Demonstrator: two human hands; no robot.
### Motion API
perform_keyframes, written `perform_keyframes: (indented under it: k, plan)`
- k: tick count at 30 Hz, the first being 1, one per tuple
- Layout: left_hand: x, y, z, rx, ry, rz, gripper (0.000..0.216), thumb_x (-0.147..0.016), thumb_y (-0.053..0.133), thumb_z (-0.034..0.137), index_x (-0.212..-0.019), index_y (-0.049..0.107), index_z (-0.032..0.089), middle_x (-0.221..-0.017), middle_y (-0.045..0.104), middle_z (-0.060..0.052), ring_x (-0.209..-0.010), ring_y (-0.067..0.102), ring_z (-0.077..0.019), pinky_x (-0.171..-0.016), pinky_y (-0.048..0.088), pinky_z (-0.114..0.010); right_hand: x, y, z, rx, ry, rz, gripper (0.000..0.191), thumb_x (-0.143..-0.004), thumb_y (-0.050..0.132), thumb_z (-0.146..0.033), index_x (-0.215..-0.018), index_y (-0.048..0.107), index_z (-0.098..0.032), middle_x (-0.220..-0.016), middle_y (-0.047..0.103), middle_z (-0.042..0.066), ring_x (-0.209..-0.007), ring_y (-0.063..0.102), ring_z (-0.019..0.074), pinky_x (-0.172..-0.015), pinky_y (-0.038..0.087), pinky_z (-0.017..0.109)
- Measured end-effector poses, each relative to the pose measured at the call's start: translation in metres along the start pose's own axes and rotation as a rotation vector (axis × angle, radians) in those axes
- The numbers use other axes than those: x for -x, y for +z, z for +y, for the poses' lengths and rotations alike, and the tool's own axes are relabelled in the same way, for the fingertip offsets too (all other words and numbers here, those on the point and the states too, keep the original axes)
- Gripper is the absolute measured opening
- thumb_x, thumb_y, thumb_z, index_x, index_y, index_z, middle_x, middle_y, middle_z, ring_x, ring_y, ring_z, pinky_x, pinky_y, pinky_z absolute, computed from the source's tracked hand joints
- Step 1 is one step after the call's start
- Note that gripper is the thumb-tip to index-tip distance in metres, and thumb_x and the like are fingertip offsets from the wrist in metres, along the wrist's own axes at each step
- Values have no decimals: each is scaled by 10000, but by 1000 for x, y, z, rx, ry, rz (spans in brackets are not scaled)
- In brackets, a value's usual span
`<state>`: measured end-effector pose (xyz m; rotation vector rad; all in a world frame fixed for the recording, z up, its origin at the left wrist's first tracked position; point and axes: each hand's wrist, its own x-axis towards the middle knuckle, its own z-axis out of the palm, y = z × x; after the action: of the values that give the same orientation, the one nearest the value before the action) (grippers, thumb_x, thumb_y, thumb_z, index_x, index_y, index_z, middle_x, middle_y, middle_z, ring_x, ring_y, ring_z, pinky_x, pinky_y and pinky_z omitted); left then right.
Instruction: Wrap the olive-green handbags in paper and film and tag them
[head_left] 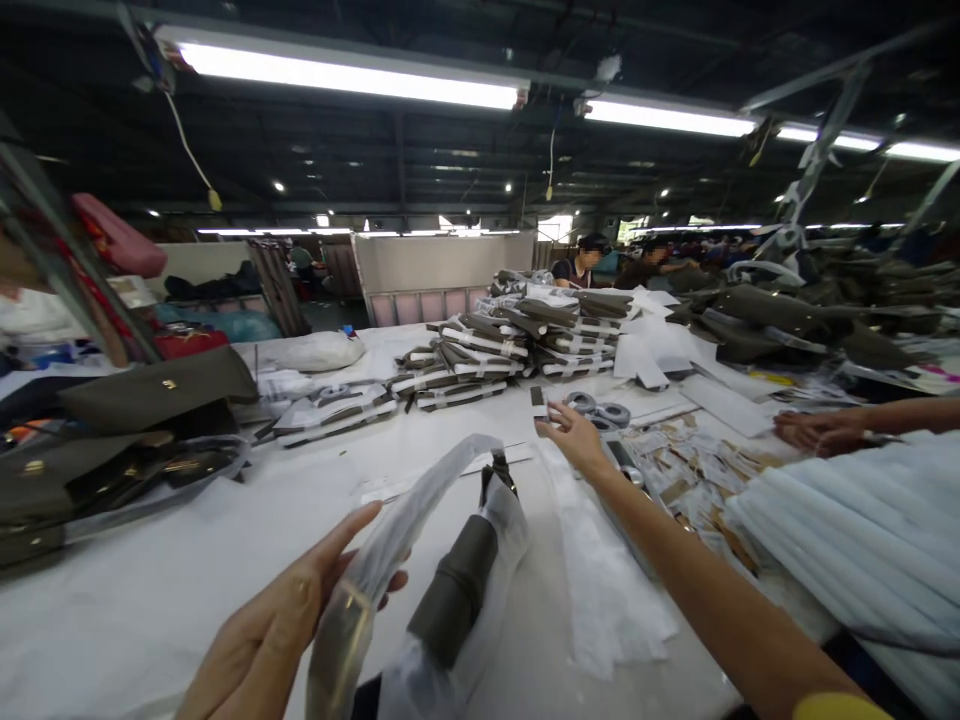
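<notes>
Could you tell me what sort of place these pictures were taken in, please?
Most likely a factory packing floor for bags or straps. Stacks of wrapped olive pieces cover a long white table, fluorescent tube lights hang overhead, and the left hand holds a clear plastic bag.

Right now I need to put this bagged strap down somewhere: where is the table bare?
Bare white table lies left of the left hand, bordered by the olive bags and the wrapped bundles. It is crowded around the right hand: tape rolls, scattered tags, white rolls.
</notes>
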<state>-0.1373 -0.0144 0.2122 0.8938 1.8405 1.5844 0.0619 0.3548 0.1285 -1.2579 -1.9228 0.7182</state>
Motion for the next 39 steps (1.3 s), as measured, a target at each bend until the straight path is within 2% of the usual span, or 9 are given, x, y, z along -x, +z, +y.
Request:
perform_keyframes:
  k: [3,6,8,12,18,24,30,36,39]
  plan:
    - [5,0,13,-142,125,38,649,-810,509,738,-1290,632,319,-1261,669,-30,-1149,614,-335,-1049,467,-440,68,-14,-27,-409,-85,-62,485,-861,673,-393,-1277,569,-168,-1189,682,92,-1037,650,208,-883,516,300]
    - [3,1,12,-112,172,4,645,-851,528,680,-1354,571,279,-1339,617,-55,-1156,603,-312,-995,493,-410,139,-23,-55,-783,-12,-152,511,-757,793,-422,-1165,626,-165,-1091,692,99,-952,640,227,-744,505,286]
    - [4,3,10,23,111,-103,621,-903,470,644,-1349,564,221,-1259,656,-97,-1020,649,-276,-869,537,-375,178,-22,-73,-864,47,-234,480,-743,811,-413,-1124,648,-171,-1044,688,88,-857,617,200,-635,456,253]
    - [12,11,11,120,74,-269,546,-947,421,595,-1041,704,138,-926,717,-102,-778,620,-191,-714,500,-282,224,-6,-102,-987,106,-391,410,-730,821,-400,-1044,676,-178,-941,674,53,-698,555,150,-562,403,245]
    - [24,24,31,16,149,-301,471,-925,494,584,-1019,700,171,-750,657,-22,-671,552,-146,-616,438,-241,233,13,-146,-1210,212,-503,426,-678,870,-408,-962,671,-160,-867,668,33,-640,565,111,-603,478,236]
    - [19,32,47,-101,322,-247,369,-822,678,483,-1010,702,166,-941,687,-39,-866,598,-181,-761,475,-260,237,4,-179,-1433,255,-431,412,-628,910,-331,-913,674,-152,-839,639,-9,-635,556,63,-615,512,169]
    - [12,34,49,-207,302,-256,507,-798,667,526,-1150,620,165,-903,668,-46,-777,607,-190,-685,489,-284,243,-2,-181,-1463,233,-335,437,-635,907,-337,-929,644,-148,-885,666,9,-664,591,64,-662,533,169]
    - [11,34,56,-461,308,-393,478,-884,491,617,-1027,687,205,-947,692,-33,-984,593,-262,-921,473,-360,239,-3,-174,-1424,93,-334,484,-639,897,-403,-945,617,-154,-892,665,21,-735,678,140,-791,581,298]
    - [11,35,55,-409,251,-470,439,-889,504,598,-1024,689,224,-953,698,-15,-1015,588,-257,-1004,438,-352,236,-11,-165,-1284,-62,-350,389,-724,831,-401,-993,660,-179,-884,681,15,-756,689,164,-792,581,323]
